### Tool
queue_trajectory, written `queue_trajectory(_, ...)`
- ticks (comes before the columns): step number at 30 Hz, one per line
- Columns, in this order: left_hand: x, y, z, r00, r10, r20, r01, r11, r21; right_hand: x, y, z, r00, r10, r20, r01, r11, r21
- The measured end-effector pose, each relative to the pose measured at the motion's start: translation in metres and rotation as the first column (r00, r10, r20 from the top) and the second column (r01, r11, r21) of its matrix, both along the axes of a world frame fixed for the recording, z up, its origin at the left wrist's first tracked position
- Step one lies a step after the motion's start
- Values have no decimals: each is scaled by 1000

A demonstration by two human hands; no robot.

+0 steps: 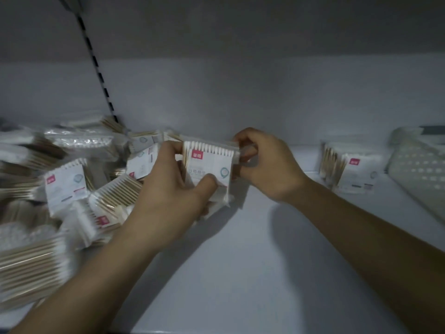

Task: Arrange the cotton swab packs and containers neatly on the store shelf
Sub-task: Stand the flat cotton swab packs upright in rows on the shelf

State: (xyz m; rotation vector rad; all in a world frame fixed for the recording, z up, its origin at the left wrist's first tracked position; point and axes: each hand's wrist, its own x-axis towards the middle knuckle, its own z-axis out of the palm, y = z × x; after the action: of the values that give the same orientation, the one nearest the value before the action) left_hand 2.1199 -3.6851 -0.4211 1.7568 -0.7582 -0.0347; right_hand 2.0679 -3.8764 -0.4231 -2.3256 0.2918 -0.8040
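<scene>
We hold one cotton swab pack (212, 168) between both hands: the left hand (166, 191) curls round its left side, and the right hand (267, 165) pinches its right edge. Left of the left hand lie loose packs (67, 186); right of the right hand sit stacked packs (351, 172).

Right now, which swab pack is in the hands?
The upright pack at centre, gripped between the left hand and right hand; the others lie in the pile at left or the stack at right.
</scene>
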Motion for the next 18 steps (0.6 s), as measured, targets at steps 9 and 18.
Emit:
queue_trajectory(9, 6, -3, -13, 998, 49, -38, -54, 984, -170, -23, -12, -3, 980, -176, 91, 162, 976, 148)
queue_trajectory(18, 6, -10, -11, 963, -73, -261, -50, 899, -435, -36, 34, 14, 977, 151, 151, -203, 436, 877)
